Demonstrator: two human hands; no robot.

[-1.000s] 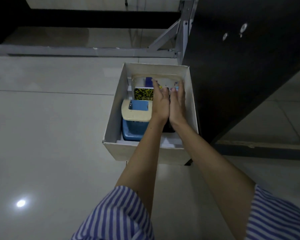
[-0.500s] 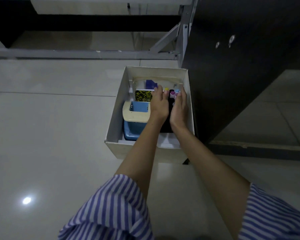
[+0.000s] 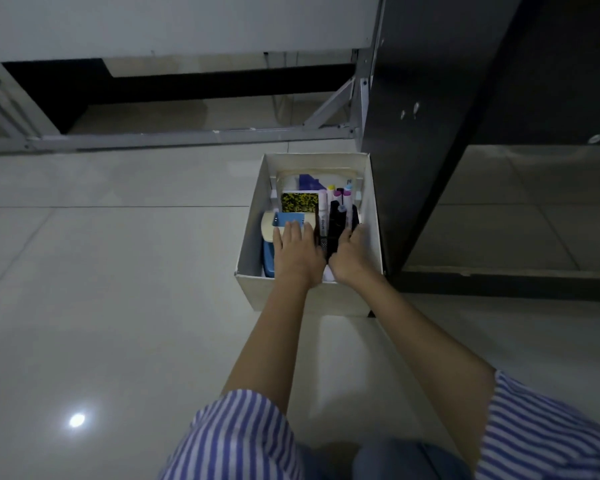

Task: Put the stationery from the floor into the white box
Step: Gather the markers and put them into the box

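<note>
Markers stand upright in a black holder inside the box, toward its right wall. The right hand cups the holder's right side; the left hand, fingers spread flat, rests just left of it.

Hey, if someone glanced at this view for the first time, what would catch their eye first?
Most likely the white box on the pale tiled floor, beside a dark cabinet, packed with stationery. Both hands reach into it: the left hand lies flat on a blue and cream container, the right hand beside upright markers in a black holder.
</note>
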